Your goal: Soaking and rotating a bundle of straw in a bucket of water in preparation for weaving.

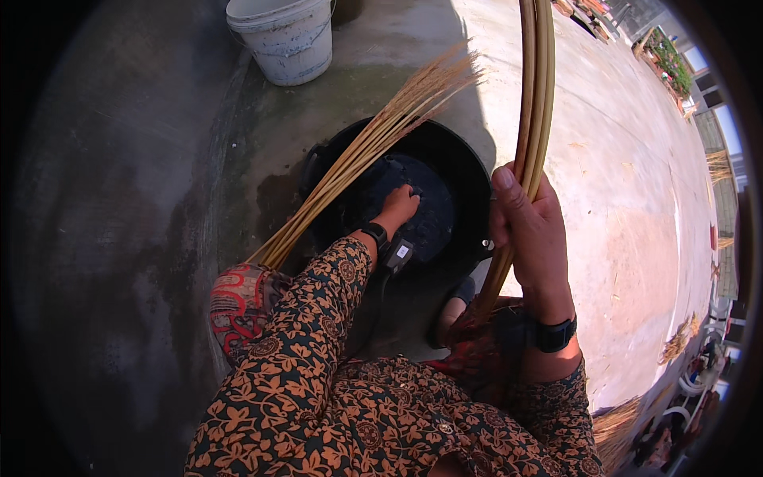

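Observation:
My right hand (528, 230) is wrapped round several thick tan stalks (534, 87), which stand up past the top edge of the view. Their lower ends run down toward my lap. My left hand (400, 205) reaches down inside a round black tub (469, 171), its fingers curled together over the dark bottom, where water seems to glisten. What it grips, if anything, is too dark to make out. A bundle of thinner straw stalks (350, 171) lies slanting across the tub's left side, frayed tips at the far end, lower ends by my left knee.
A stained white bucket (290, 44) stands on the concrete floor beyond the tub. A small dark box with a pale label (400, 253) hangs near my left wrist. More loose straw (616, 433) lies at the lower right. Plants (671, 67) grow at the far right.

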`<state>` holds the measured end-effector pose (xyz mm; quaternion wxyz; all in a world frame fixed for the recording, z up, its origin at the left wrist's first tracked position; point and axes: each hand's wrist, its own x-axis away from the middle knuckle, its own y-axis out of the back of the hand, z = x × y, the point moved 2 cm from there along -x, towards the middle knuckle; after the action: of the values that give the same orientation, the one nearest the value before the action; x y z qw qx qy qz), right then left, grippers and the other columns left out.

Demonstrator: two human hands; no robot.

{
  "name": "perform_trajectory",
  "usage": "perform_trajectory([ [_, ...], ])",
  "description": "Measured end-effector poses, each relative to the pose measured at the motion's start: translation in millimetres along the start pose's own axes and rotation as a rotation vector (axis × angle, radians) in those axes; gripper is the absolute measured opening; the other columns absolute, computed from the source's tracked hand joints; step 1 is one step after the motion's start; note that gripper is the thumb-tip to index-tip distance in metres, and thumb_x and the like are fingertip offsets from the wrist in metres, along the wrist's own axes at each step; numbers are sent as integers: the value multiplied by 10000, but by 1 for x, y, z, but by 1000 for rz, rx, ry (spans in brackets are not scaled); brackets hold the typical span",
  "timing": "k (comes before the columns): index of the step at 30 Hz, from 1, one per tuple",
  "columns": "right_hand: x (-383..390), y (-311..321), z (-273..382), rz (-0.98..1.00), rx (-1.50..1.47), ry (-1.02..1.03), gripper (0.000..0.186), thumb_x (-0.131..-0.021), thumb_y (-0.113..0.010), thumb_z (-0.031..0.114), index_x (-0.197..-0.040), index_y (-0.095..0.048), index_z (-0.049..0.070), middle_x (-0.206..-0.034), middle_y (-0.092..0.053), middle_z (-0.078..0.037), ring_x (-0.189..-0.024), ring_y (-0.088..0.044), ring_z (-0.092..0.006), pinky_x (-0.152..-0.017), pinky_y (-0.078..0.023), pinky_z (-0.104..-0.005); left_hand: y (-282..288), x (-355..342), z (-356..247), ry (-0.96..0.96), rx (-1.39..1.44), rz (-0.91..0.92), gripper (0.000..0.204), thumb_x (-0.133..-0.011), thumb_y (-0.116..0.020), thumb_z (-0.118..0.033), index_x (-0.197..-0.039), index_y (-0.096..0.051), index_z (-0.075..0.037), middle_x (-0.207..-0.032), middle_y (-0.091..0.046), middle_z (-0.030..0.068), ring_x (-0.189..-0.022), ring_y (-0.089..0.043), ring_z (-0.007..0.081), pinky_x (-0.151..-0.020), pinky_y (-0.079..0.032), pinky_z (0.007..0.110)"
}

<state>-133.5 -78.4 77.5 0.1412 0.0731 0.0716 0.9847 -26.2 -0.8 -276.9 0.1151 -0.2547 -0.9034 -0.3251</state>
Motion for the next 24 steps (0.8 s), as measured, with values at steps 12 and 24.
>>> perform_trajectory([
  [12, 22, 20, 4, -215, -40, -149, 267, -925, -624, 268, -959, -501, 34, -656, -487, 14, -498, -432, -50, -454, -352, -184, -37, 17, 93, -60, -581, -358, 523, -914, -533, -364, -1383, -421, -163, -1491, -299, 110, -1382, -229, 345, -1112, -153, 572],
  [24, 4, 11, -12, -69, -35, -94, 303, -939, -584, 362, -983, -511, 71, -596, -450, 35, -446, -378, -46, -424, -297, -183, -37, 37, 57, -81, -811, 135, 521, -905, -513, -322, -1352, -450, -63, -1465, -327, 184, -1337, -328, 368, -1080, -175, 618],
])
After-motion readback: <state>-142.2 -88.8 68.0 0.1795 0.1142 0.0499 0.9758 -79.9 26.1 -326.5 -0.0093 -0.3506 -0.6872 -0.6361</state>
